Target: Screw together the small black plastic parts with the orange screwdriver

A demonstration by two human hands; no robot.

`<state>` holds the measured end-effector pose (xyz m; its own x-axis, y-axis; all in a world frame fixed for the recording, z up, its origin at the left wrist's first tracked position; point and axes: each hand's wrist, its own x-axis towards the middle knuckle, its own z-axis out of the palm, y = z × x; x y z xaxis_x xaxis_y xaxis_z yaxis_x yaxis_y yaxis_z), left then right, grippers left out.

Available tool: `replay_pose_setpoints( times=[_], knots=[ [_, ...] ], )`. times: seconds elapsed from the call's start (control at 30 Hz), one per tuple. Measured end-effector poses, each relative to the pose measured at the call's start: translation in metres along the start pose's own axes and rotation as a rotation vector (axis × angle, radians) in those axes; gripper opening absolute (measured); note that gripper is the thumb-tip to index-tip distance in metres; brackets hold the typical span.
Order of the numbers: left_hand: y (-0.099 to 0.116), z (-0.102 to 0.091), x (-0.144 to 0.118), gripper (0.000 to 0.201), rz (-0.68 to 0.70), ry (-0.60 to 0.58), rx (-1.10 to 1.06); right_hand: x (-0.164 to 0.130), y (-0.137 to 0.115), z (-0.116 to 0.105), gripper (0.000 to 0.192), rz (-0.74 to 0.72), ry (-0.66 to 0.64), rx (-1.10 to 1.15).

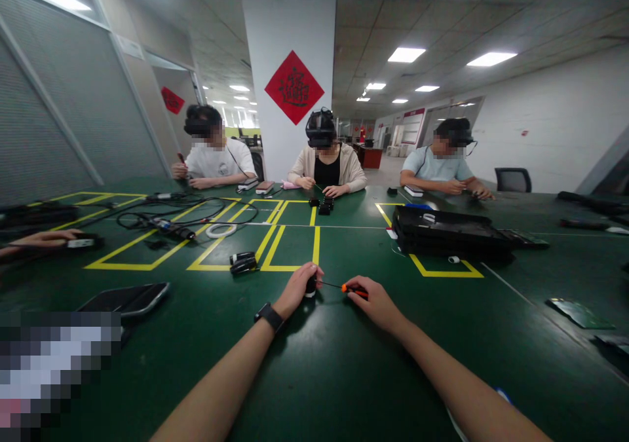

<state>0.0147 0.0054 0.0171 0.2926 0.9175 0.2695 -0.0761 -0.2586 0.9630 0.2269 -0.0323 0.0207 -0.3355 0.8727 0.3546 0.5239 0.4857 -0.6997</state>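
My left hand [297, 290] is closed around a small black part [310, 287] with a pale lower end, just above the green tabletop. Its exact kind does not show, since my fingers cover much of it. In my right hand [376, 303] is a screwdriver [348, 289] with an orange and black handle. The thin shaft points left, its tip at the fingers of my left hand; whether it touches the black part I cannot tell. Two black rounded parts [244, 262] lie on the table to the left, beyond my left hand.
Yellow tape outlines [289, 268] mark the green table [314, 376]. Black cables [181, 222] and a white ring [221, 230] lie left; stacked black cases [447, 232] stand right. A circuit board [580, 312] lies far right. Several people sit around; a co-worker's hand [46, 239] reaches in from the left.
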Motion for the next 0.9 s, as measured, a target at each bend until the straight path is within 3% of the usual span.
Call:
replay_pose_setpoints(
  times=[0.13,0.4,0.6,0.77,0.9],
  knots=[
    [-0.004,-0.002,0.001,0.032,0.012,0.026,0.032,0.0,-0.005,-0.001,0.017,-0.041,0.05,0.044],
    [-0.011,-0.001,0.003,0.035,-0.068,0.085,-0.06,-0.005,-0.036,0.008,0.012,-0.09,0.357,0.261],
    [-0.006,0.001,0.0,0.036,-0.064,0.013,-0.051,-0.012,-0.053,0.02,0.012,-0.229,0.244,0.151],
    [-0.006,0.0,0.001,0.037,-0.102,0.017,-0.054,-0.017,-0.046,0.026,0.015,-0.194,0.139,0.124],
    [-0.007,0.001,0.002,0.036,-0.118,0.031,-0.057,-0.017,-0.043,0.024,0.014,-0.299,0.094,0.068]
  ],
)
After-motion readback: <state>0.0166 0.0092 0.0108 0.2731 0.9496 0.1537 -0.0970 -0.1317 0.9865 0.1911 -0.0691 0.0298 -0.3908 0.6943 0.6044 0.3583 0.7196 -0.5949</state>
